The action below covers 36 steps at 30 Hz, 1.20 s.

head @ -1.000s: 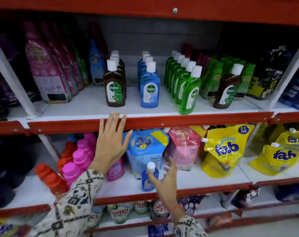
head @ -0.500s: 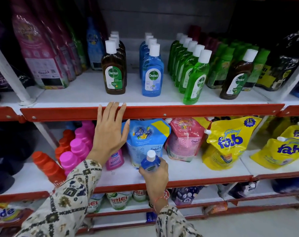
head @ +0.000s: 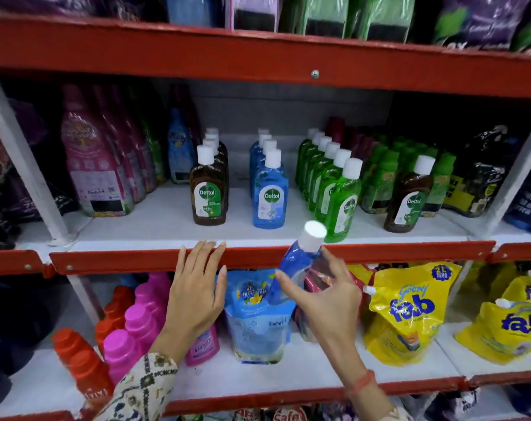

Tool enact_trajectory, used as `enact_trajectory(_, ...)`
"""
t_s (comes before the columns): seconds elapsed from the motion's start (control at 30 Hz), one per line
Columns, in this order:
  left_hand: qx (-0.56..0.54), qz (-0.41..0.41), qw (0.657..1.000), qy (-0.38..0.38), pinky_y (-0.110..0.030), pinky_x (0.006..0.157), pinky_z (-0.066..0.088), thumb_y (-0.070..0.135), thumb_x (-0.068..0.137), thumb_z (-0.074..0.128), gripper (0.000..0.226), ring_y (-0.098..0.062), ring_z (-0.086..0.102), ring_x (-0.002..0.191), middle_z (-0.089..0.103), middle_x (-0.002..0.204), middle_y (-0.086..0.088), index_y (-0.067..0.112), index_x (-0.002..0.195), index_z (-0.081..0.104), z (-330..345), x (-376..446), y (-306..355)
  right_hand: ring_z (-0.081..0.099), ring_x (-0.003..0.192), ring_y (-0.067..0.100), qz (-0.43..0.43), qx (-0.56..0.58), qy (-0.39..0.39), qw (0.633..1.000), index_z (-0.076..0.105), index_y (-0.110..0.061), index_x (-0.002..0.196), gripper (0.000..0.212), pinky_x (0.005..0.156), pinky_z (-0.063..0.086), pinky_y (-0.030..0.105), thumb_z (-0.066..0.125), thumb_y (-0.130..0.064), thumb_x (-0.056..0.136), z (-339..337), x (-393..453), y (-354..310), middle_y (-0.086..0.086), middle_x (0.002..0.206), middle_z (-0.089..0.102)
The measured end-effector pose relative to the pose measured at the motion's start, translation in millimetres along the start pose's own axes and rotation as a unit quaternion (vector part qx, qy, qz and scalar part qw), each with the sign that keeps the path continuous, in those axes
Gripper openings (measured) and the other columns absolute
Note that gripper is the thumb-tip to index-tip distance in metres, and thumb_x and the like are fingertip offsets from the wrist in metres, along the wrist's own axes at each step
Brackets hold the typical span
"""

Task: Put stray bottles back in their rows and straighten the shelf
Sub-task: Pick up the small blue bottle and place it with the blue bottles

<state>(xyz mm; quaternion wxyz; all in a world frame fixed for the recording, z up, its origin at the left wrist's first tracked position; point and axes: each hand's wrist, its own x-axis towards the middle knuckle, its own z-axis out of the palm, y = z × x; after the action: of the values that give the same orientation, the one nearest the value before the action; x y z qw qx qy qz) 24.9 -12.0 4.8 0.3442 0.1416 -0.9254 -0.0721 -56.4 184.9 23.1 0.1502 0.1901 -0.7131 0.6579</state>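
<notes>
My right hand (head: 325, 296) holds a small blue bottle (head: 294, 262) with a white cap, tilted, in front of the middle shelf's red edge (head: 121, 261). My left hand (head: 194, 293) rests flat with its fingertips on that edge. On the shelf stand a row of brown bottles (head: 208, 189), a row of blue bottles (head: 270, 192) and a row of green bottles (head: 334, 189). One stray brown bottle (head: 408, 199) stands further right, in front of green-capped bottles (head: 388, 177).
Pink refill pouches (head: 94, 165) fill the shelf's left side, dark pouches (head: 480, 174) the right. Below are pink (head: 136, 326) and orange bottles (head: 78, 360), a blue pouch (head: 258, 317) and yellow pouches (head: 410, 308). White uprights (head: 24, 165) divide the bays.
My right hand has lifted the small blue bottle from the lower shelf up to the middle shelf's edge. The view has tilted upward. My left hand has stayed on the red edge.
</notes>
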Motion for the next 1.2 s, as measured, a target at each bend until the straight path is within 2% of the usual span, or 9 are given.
enact_trajectory(0.1,-0.003,-0.006,1.000,0.002,-0.052,0.116,0.026,0.032,0.095,0.031,0.048,-0.027,0.046,0.132,0.057,0.133,-0.011,0.010,0.132,0.052,0,1,1,0.062,0.091,-0.014,-0.031,-0.012,0.019,0.999,0.063,-0.026,0.124,0.090,0.075,0.043,-0.004,0.080,-0.066,0.046,2,32,-27,-0.016,0.106,0.067)
enact_trajectory(0.17,-0.006,-0.011,1.000,-0.001,-0.051,0.116,0.025,0.034,0.095,0.031,0.049,-0.027,0.046,0.132,0.058,0.133,-0.010,0.010,0.132,0.053,0,1,2,0.064,0.097,-0.007,-0.033,-0.001,0.012,0.999,0.062,-0.025,0.127,0.090,0.084,0.050,0.006,0.082,-0.063,0.048,7,51,-36,-0.013,0.110,0.066)
enact_trajectory(0.27,-0.010,-0.013,1.000,-0.006,-0.046,0.116,0.020,0.037,0.095,0.029,0.051,-0.026,0.047,0.132,0.058,0.134,-0.009,0.012,0.133,0.053,-1,0,2,0.066,0.105,0.011,-0.035,-0.003,0.003,0.999,0.060,-0.021,0.128,0.088,0.093,0.056,0.034,0.084,-0.056,0.052,20,75,-41,-0.008,0.117,0.067)
enact_trajectory(0.53,-0.028,-0.017,0.999,-0.017,-0.037,0.119,0.011,0.045,0.097,0.021,0.057,-0.020,0.042,0.136,0.054,0.140,-0.004,0.016,0.136,0.050,-4,-2,3,0.066,0.100,0.018,-0.027,-0.091,-0.020,0.995,0.056,-0.018,0.122,0.082,0.088,0.057,0.041,0.086,-0.053,0.055,53,107,-25,0.001,0.113,0.069)
enact_trajectory(0.77,0.000,-0.032,0.999,-0.028,-0.043,0.116,0.018,0.050,0.096,0.019,0.063,-0.022,0.046,0.133,0.058,0.137,-0.006,0.014,0.133,0.054,-4,2,8,0.065,0.101,0.019,-0.043,-0.101,-0.030,0.994,0.056,-0.018,0.118,0.073,0.087,0.057,0.040,0.082,-0.055,0.061,58,108,-11,0.001,0.113,0.067)
enact_trajectory(0.87,0.016,-0.038,0.999,-0.029,-0.045,0.117,0.015,0.055,0.095,0.015,0.068,-0.021,0.042,0.137,0.054,0.142,-0.006,0.014,0.137,0.051,-3,7,13,0.062,0.104,0.020,-0.061,-0.104,-0.051,0.991,0.054,-0.016,0.120,0.071,0.089,0.056,0.041,0.082,-0.050,0.065,56,105,-8,0.002,0.114,0.064)
enact_trajectory(1.0,0.038,-0.029,0.998,-0.037,-0.053,0.119,0.016,0.056,0.093,0.014,0.070,-0.020,0.032,0.142,0.045,0.149,-0.005,0.015,0.140,0.046,2,18,16,0.055,0.115,0.013,-0.073,-0.104,-0.112,0.985,0.049,-0.020,0.133,0.076,0.094,0.044,0.012,0.081,-0.047,0.070,43,104,-7,-0.006,0.119,0.057)
enact_trajectory(1.07,0.046,-0.021,0.998,-0.045,-0.056,0.119,0.017,0.056,0.093,0.016,0.069,-0.020,0.030,0.143,0.042,0.151,-0.005,0.015,0.141,0.044,5,24,17,0.049,0.125,0.011,-0.106,-0.149,-0.134,0.974,0.042,-0.018,0.143,0.082,0.098,0.037,0.013,0.076,-0.049,0.075,27,103,-8,-0.004,0.136,0.050)
enact_trajectory(1.2,0.062,-0.001,0.997,-0.046,-0.057,0.118,0.014,0.055,0.093,0.019,0.067,-0.020,0.029,0.143,0.038,0.153,-0.004,0.016,0.143,0.041,10,31,16,0.061,0.093,0.011,-0.254,-0.184,-0.012,0.950,0.061,-0.017,0.124,0.045,0.082,0.051,0.015,0.066,-0.039,0.086,-20,111,-4,-0.003,0.115,0.057)
